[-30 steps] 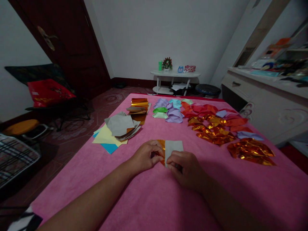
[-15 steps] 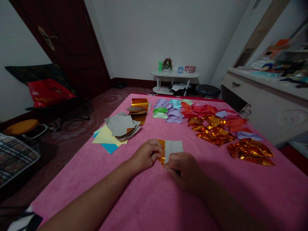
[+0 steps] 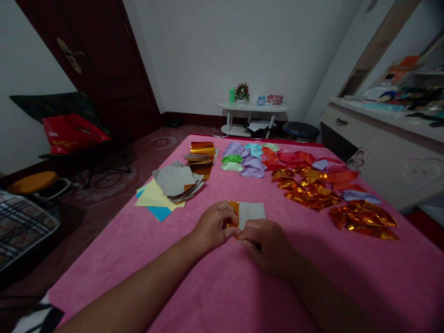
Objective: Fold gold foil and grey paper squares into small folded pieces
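A sheet of gold foil paper [image 3: 252, 212] lies on the pink cloth with its grey back up and a strip at the left folded over, gold side showing. My left hand [image 3: 217, 223] is closed on that gold strip, thumb near its lower end. At the sheet's lower edge, my right hand [image 3: 265, 243] pinches the paper, its fingertips almost meeting my left thumb. Part of the fold is hidden under the fingers. To the left of my hands sits a pile of grey-backed sheets [image 3: 173, 179] on top of yellow paper [image 3: 152, 196] and blue paper [image 3: 160, 213].
Folded gold foil pieces [image 3: 362, 219] lie at the right of the pink-covered table [image 3: 194, 296]. Behind them are red folded papers [image 3: 289, 158] and purple folded papers [image 3: 252, 166]. A stack of gold sheets [image 3: 202, 150] stands at the far left.
My left thumb has slid down along the gold strip toward my right fingertips. My right hand stays pinched at the lower edge. The view has shifted very slightly.
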A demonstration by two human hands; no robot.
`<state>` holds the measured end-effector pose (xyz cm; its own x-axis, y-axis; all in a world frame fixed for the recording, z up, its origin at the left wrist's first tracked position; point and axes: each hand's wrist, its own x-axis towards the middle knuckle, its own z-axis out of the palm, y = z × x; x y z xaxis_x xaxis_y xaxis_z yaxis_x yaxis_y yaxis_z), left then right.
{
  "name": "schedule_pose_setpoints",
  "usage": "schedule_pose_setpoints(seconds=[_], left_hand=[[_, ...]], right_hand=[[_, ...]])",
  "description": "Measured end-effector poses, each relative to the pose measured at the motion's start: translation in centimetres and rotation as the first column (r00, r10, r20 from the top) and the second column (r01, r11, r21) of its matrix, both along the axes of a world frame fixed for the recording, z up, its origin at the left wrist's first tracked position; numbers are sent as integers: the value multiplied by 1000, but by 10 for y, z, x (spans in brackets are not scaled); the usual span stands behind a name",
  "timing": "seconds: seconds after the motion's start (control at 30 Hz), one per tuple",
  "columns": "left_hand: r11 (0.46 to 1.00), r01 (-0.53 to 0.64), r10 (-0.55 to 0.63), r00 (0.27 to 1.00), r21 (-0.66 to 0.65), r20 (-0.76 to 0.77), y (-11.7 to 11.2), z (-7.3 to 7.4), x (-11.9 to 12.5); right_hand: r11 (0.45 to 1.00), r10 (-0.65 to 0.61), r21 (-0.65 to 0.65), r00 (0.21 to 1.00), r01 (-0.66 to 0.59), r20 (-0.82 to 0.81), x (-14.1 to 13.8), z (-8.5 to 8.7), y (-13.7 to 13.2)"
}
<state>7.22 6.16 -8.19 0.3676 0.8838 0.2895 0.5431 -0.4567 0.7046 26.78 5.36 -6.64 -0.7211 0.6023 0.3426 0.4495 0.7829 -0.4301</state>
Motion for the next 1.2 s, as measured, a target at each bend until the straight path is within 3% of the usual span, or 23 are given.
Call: schedule_pose_setpoints(seconds=[0.13,0.27,0.33,0.5,0.67,0.9,1.2], left_hand=[[999,-27,28,1000,18,-11,-3,3,5],[1000,-17,17,1000,26,-10,-3,3,5],[1000,-8,8,1000,25,-9,-2,2,5],[991,-90,92,996,99,-21,0,-2,-1],[964,-222,245,955,143,-169,2,0,-9],[969,-239,246,914,61,-322,-2,10,-5],[987,-140,153,968,77,-201,-4,4,-2]], right_hand=[[981,-180,59,979,186,-98,0,-4,11],[902,-412,108,908,419,-77,3,-18,25],[880,-461,104,886,464,-52,5,-23,29],[918,-394,32,918,395,-33,8,-22,32],[910,-410,-92,910,404,-62,9,-18,30],[900,-431,-158,883,406,-188,10,-21,29],[902,-432,-136,861,410,-269,10,-22,30]])
